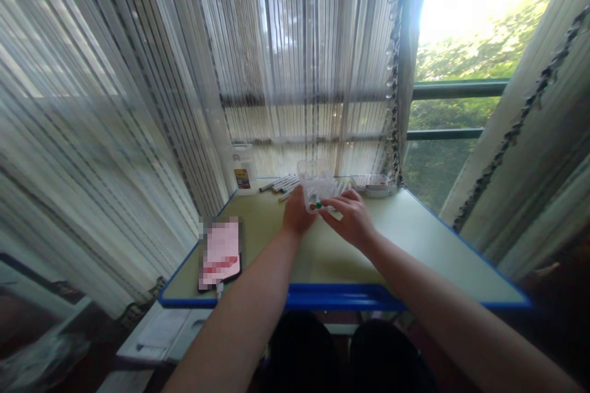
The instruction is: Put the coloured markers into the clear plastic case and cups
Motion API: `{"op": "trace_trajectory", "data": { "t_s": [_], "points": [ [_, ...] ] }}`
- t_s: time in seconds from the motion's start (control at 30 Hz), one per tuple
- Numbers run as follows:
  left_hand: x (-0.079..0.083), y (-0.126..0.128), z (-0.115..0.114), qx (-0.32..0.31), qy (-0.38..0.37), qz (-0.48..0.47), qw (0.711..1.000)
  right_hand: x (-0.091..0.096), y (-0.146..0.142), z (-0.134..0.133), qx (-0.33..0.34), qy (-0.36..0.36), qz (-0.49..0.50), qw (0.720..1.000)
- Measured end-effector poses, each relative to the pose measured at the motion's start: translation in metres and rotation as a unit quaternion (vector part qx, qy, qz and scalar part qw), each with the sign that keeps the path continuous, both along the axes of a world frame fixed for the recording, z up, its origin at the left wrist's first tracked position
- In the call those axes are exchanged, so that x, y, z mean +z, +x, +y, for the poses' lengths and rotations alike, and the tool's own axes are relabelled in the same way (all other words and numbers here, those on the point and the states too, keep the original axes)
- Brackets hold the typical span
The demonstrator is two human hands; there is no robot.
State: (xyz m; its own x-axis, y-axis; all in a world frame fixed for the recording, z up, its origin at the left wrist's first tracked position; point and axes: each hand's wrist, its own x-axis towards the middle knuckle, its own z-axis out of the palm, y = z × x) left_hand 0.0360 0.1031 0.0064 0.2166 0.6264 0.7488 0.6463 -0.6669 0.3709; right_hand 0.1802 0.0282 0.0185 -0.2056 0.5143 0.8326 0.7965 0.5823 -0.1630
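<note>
A clear plastic box (319, 187) stands tipped toward me near the far middle of a pale green table (415, 239). Small coloured items show inside it, one green and one red. My left hand (297, 213) grips the box at its left side. My right hand (353, 218) rests at the box's right front corner, its fingers curled and pinching something pale that I cannot make out. Several markers (282, 184) lie loose behind the box on the left.
The table has a blue rim (332, 297). A phone (221, 253) lies at its front left corner. A white bottle (243, 170) stands at the back left. A clear lid or tray (374, 184) lies at the back right. Curtains hang around the window.
</note>
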Motion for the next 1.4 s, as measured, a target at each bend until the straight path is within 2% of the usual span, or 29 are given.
{"op": "trace_trajectory", "data": {
  "t_s": [0.3,0.67,0.73,0.8,0.87,0.93,1.0,1.07,1.27,1.4],
  "points": [
    [-0.004,0.001,0.004,-0.011,0.008,0.003,1.000,0.002,0.002,-0.001,0.003,-0.006,-0.007,1.000],
    [-0.004,0.003,0.006,-0.019,0.019,0.009,1.000,0.002,0.007,0.001,0.035,0.056,0.034,0.997],
    [-0.005,0.002,0.008,-0.016,0.016,0.009,1.000,0.002,0.016,0.008,0.005,0.084,0.091,0.992],
    [-0.005,0.002,0.009,-0.011,0.016,0.012,1.000,-0.001,0.029,0.020,-0.073,0.095,0.168,0.979],
    [-0.005,0.001,0.011,-0.003,0.013,0.018,1.000,-0.007,0.044,0.033,-0.152,0.050,0.198,0.967],
    [-0.005,0.000,0.011,0.003,0.006,0.017,1.000,-0.014,0.058,0.044,-0.213,-0.061,0.154,0.963],
    [-0.004,0.000,0.011,0.000,0.003,0.009,1.000,-0.022,0.065,0.051,-0.236,-0.171,0.084,0.953],
    [-0.004,0.000,0.010,-0.007,0.008,0.002,1.000,-0.028,0.068,0.053,-0.231,-0.229,0.040,0.945],
    [-0.004,-0.001,0.009,-0.010,0.019,-0.010,1.000,-0.032,0.070,0.054,-0.191,-0.296,-0.027,0.935],
    [-0.006,-0.002,0.011,-0.013,0.031,-0.008,0.999,-0.032,0.079,0.055,-0.167,-0.317,-0.065,0.931]
  ]
}}
